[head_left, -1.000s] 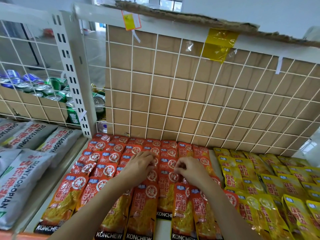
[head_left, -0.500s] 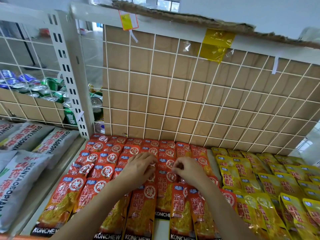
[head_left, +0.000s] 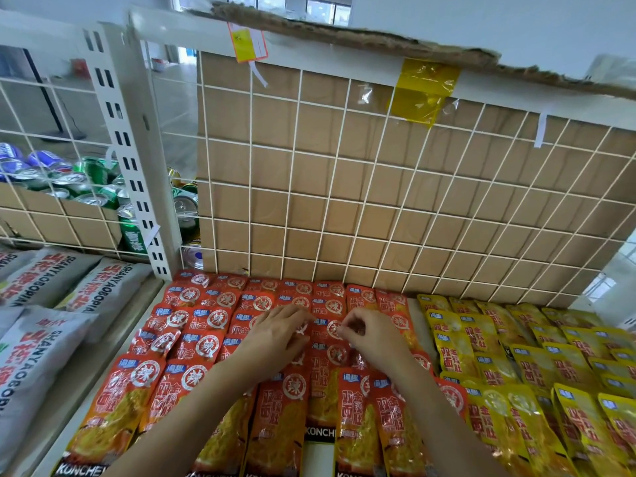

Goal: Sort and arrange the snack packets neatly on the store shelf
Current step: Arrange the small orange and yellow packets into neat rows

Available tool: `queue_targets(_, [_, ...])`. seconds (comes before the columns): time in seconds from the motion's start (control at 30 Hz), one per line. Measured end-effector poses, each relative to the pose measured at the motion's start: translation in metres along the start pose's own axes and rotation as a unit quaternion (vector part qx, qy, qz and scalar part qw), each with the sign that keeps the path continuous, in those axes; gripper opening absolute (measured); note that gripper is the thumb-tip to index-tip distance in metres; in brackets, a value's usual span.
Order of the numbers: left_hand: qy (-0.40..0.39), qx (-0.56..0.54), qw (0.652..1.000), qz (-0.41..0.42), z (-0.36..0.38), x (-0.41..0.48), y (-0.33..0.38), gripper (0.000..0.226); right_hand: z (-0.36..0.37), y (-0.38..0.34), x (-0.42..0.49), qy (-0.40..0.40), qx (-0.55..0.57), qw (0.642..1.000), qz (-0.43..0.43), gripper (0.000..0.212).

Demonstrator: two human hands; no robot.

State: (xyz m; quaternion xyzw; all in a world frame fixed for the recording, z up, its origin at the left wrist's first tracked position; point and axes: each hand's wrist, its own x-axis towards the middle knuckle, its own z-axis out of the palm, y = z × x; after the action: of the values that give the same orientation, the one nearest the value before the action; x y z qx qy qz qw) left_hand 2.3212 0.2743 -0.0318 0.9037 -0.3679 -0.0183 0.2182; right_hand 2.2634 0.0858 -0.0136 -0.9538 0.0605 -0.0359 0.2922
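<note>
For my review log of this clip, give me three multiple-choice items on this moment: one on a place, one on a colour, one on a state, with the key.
1. Seen from the person, where do the yellow packets lie against the red packets?
A) to their left
B) to their right
C) on top of them

2. What colour is the tape on the top rail?
A) blue
B) yellow
C) black

3. What are the left hand and right hand doing?
A) holding cans
B) hanging in the air
C) touching the red packets

Key:
1 B, the yellow block lies on the right.
2 B, a yellow strip wraps the white rail.
3 C, the fingers of both hands sit among the red rows.
</note>
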Motion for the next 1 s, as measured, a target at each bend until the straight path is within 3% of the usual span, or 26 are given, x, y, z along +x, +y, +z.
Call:
queue_targets(0.13, [-0.036, 0.009, 0.999, -0.013, 0.004, 0.005, 0.003, 0.053, -0.003, 0.004, 0.013, 0.054, -0.02, 0.998, 0.0, 0.012])
queue_targets(0.3, [-0.061, 0.05, 0.997, 0.006, 0.011, 0.006, 0.007, 0.096, -0.003, 0.01, 0.041, 0.034, -0.063, 0.997, 0.034, 0.023])
queue_targets(0.57, [-0.053, 0.061, 0.997, 0.014, 0.014, 0.004, 0.007, 0.088, 0.004, 0.012, 0.069, -0.013, -0.046, 0.994, 0.098, 0.028])
queue_targets(0.73, [-0.049, 0.062, 0.997, 0.019, 0.015, 0.004, 0.006, 0.089, 0.003, 0.016, 0.072, -0.015, 0.004, 0.995, 0.097, 0.015])
queue_targets(1.0, [-0.042, 0.062, 0.997, 0.022, 0.015, 0.004, 0.005, 0.087, 0.004, 0.019, 0.072, -0.005, 0.026, 0.995, 0.097, 0.014])
